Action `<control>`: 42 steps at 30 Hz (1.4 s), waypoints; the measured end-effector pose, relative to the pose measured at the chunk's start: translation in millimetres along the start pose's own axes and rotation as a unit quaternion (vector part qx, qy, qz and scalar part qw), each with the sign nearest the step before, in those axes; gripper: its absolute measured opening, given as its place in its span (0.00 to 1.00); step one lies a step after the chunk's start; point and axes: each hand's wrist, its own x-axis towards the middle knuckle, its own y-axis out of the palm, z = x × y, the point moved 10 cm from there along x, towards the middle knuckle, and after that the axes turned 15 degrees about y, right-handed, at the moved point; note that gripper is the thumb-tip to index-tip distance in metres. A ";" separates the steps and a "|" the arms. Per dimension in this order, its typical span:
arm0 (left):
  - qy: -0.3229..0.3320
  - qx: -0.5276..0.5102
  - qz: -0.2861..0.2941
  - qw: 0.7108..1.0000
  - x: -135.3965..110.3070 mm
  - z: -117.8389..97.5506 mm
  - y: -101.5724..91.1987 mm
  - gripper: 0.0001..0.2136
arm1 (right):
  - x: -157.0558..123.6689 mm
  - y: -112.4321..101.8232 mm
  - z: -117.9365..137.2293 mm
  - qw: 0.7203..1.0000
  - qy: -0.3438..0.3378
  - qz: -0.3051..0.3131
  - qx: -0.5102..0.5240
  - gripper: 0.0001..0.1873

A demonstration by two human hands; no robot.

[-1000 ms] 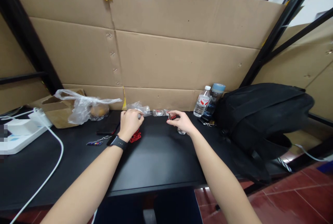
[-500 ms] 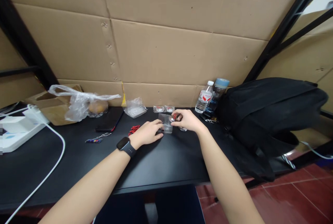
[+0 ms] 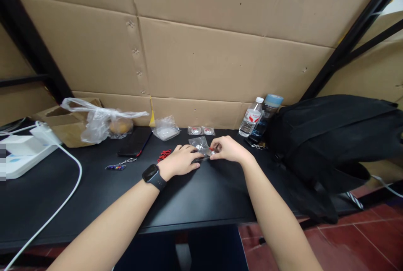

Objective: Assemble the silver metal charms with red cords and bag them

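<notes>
My left hand (image 3: 181, 160), with a dark watch on its wrist, holds the near edge of a small clear plastic bag (image 3: 199, 142) between thumb and fingers. Close beside it, the fingers of my right hand (image 3: 229, 150) pinch a small round item (image 3: 215, 150), red and silver, at the bag's right edge. Fingers cover most of this item, so I cannot tell how much of it is inside the bag. Just behind lie two round red-and-silver pieces in clear wrappers (image 3: 201, 131). A red cord (image 3: 164, 155) lies left of my left hand.
A pile of clear bags (image 3: 165, 130), a dark phone-like slab (image 3: 130, 147) and a keychain (image 3: 116, 167) lie leftward. Farther left are a tied plastic bag (image 3: 96, 124) and a power strip (image 3: 28, 157). A water bottle (image 3: 251, 118) and black backpack (image 3: 324, 136) stand right.
My right hand has moved lower, bringing the round item to the bag's right edge. The bag has shifted and creased. A round piece seen under my right hand no longer shows.
</notes>
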 end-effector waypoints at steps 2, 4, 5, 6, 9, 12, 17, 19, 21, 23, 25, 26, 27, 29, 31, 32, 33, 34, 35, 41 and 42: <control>0.001 -0.016 0.012 1.000 -0.2 -0.2 1.2 0.20 | 0.6 8.5 -1.8 1.000 0.007 0.024 -0.007 0.14; 0.007 -0.029 0.020 0.999 -0.2 -1.1 1.5 0.19 | 1.4 13.2 -5.1 0.999 0.018 0.033 -0.021 0.14; 0.011 -0.033 0.021 0.999 -0.3 -1.4 1.3 0.18 | 1.8 14.5 -6.8 0.999 0.023 0.033 -0.029 0.14; 0.014 -0.037 0.020 0.999 -0.5 -1.3 1.1 0.18 | 2.4 15.4 -8.3 0.998 0.028 0.032 -0.036 0.15; 0.019 -0.048 0.023 0.998 -1.4 1.2 2.5 0.19 | 5.3 17.0 -10.3 0.998 0.033 0.020 -0.051 0.15; 0.015 -0.057 0.033 0.998 -2.4 4.8 5.5 0.20 | 10.3 19.5 -6.5 0.998 0.021 -0.005 -0.059 0.16; 0.011 -0.069 0.050 0.996 -2.8 6.2 9.1 0.21 | 16.3 26.1 0.2 0.999 -0.005 -0.025 -0.044 0.15; 0.009 -0.071 0.046 0.996 -2.7 6.1 8.2 0.21 | 16.2 28.9 -1.5 1.000 -0.002 -0.008 -0.030 0.13; 0.011 -0.075 0.044 0.996 -2.5 5.3 7.5 0.21 | 15.2 30.1 -3.3 1.000 0.003 0.009 -0.021 0.11; 0.014 -0.082 0.043 0.996 -2.5 4.6 7.2 0.21 | 14.3 28.5 -2.9 1.000 0.004 0.004 -0.029 0.10; 0.015 -0.089 0.040 0.995 -2.5 4.3 6.4 0.21 | 13.9 24.0 -0.4 0.998 0.006 -0.029 -0.052 0.10; 0.017 -0.091 0.037 0.995 -2.6 4.0 5.8 0.21 | 13.8 22.1 1.3 0.997 0.008 -0.048 -0.067 0.11; 0.018 -0.092 0.035 0.995 -2.7 3.7 5.3 0.21 | 13.7 20.5 2.7 0.994 0.012 -0.069 -0.082 0.12; 0.020 -0.092 0.035 0.995 -3.0 3.1 5.2 0.20 | 13.9 19.5 4.9 0.989 0.023 -0.103 -0.107 0.15; 0.021 -0.090 0.040 0.995 -3.3 2.5 6.3 0.20 | 14.5 21.4 7.0 0.984 0.026 -0.126 -0.120 0.16; 0.021 -0.089 0.042 0.995 -3.4 2.4 6.8 0.20 | 15.1 22.5 7.9 0.983 0.025 -0.137 -0.123 0.16; 0.020 -0.088 0.043 0.995 -3.6 2.5 6.8 0.19 | 15.9 23.4 8.6 0.981 0.023 -0.149 -0.124 0.16; 0.017 -0.088 0.042 0.995 -3.7 2.9 6.2 0.19 | 16.8 23.8 8.8 0.979 0.023 -0.162 -0.123 0.15; 0.014 -0.089 0.040 0.995 -4.0 3.6 4.9 0.19 | 18.0 23.5 8.2 0.977 0.026 -0.175 -0.121 0.14; 0.013 -0.106 -0.006 0.994 -6.3 6.9 -14.4 0.19 | 23.7 30.0 13.7 0.995 -0.045 -0.084 -0.029 0.20; 0.009 -0.109 -0.016 0.994 -6.7 8.4 -17.1 0.22 | 21.9 28.6 16.2 0.996 -0.069 -0.057 -0.004 0.19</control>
